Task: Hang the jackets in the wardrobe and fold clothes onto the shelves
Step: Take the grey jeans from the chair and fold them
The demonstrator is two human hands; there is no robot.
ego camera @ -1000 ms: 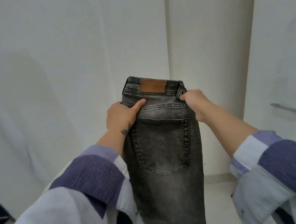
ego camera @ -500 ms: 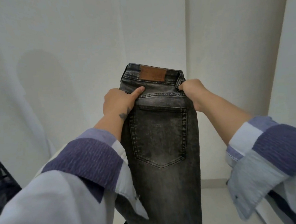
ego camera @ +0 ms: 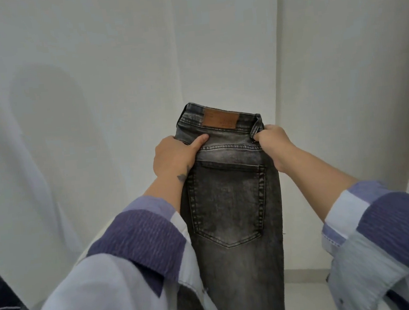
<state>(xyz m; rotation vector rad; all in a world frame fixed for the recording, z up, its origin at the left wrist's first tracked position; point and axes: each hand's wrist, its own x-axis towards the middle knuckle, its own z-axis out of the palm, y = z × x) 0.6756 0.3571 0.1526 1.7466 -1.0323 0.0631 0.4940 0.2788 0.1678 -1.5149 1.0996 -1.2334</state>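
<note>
The person is holding a pair of grey jeans (ego camera: pixel 230 202) up in the air in front of a white wall (ego camera: pixel 90 66), well above the floor. The left hand (ego camera: pixel 173 157) grips the waistband's left edge, thumb laid flat across the denim; the right hand (ego camera: pixel 274 143) pinches the right edge by the belt loop. The jeans look already folded leg over leg (only one back pocket (ego camera: pixel 228 202) shows), waistband and brown leather patch (ego camera: pixel 221 120) uppermost, long axis running straight down, legs hanging out of sight at the bottom.

To fold well from here, I'd say keep both hands level so the seams stay matched, let the legs hang free of twist, then bring the hems up to the waistband in halves. Whether the hems are even I cannot tell, since they are out of view.
</note>
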